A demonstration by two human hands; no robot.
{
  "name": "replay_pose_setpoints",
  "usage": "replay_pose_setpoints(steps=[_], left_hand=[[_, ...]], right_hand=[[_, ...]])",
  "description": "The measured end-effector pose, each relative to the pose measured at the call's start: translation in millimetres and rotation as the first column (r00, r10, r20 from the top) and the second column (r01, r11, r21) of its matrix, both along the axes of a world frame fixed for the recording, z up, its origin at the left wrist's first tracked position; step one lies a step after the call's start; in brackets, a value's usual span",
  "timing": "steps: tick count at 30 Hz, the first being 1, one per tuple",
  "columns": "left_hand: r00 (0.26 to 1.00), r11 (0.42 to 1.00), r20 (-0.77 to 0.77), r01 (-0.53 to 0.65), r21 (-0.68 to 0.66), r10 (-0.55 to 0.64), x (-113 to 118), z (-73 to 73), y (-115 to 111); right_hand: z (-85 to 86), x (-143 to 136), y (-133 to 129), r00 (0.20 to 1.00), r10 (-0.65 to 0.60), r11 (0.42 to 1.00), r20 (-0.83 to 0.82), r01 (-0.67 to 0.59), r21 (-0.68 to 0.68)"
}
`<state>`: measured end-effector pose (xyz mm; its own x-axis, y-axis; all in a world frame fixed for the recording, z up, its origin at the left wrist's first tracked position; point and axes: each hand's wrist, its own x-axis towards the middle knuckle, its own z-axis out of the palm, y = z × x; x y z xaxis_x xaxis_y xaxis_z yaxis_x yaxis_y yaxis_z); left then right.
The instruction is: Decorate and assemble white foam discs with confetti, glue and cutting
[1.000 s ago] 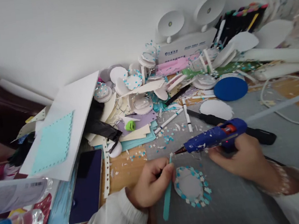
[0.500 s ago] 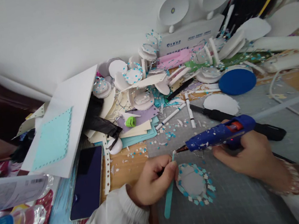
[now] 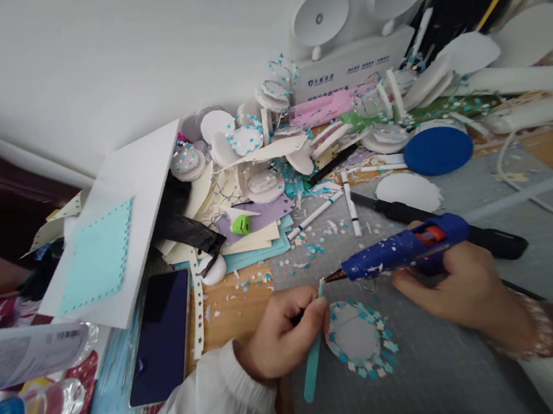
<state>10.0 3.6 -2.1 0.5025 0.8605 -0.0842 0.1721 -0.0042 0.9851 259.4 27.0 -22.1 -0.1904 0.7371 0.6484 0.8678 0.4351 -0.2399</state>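
Observation:
My left hand pinches a teal strip between thumb and fingers, its upper end sticking out above them. Wrapped round the handle of a blue glue gun is my right hand. The gun's dark nozzle points left and meets, or nearly meets, the strip's upper end, where a small white bit shows. Just right of my left hand, a round white piece edged with blue and white stars lies on the grey cutting mat.
A phone lies left of my sleeve. White markers, a blue disc, a white disc and a black tool lie beyond the gun. Paper, star scraps and decorated discs pile up near the wall.

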Motion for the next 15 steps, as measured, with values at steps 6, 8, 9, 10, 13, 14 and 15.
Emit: replay_pose_setpoints(steps=[6,8,9,10,13,14,15], left_hand=[[1.0,1.0,-0.005,0.001,0.0,-0.001,0.1,-0.2,0.6],[1.0,1.0,-0.011,0.001,-0.004,-0.001,0.0,0.1,0.6],[1.0,1.0,-0.016,0.001,-0.005,-0.001,-0.1,0.3,0.5],[1.0,1.0,-0.019,0.002,-0.005,-0.002,-0.1,0.5,0.5],[0.999,1.0,-0.033,0.001,-0.003,-0.002,-0.2,0.7,0.7],[0.999,1.0,-0.036,0.0,-0.003,0.0,-0.2,0.4,0.9],[0.999,1.0,-0.037,0.0,-0.003,0.0,-0.2,0.1,1.0]], right_hand=[[-3.3,1.6,-0.7,1.0,0.003,1.0,-0.01,-0.003,-0.001],[-4.7,2.5,-0.8,1.0,0.0,1.0,-0.014,0.0,-0.005],[-5.1,2.9,-0.9,1.0,-0.002,1.0,-0.015,0.002,-0.01],[-5.4,3.0,-1.0,1.0,-0.004,1.0,-0.016,0.004,-0.016],[-5.6,2.8,-1.6,1.0,-0.014,0.999,-0.018,0.014,-0.038],[-5.7,2.6,-1.8,1.0,-0.018,0.999,-0.02,0.017,-0.042],[-6.0,2.4,-1.9,0.999,-0.021,0.999,-0.024,0.02,-0.042]])
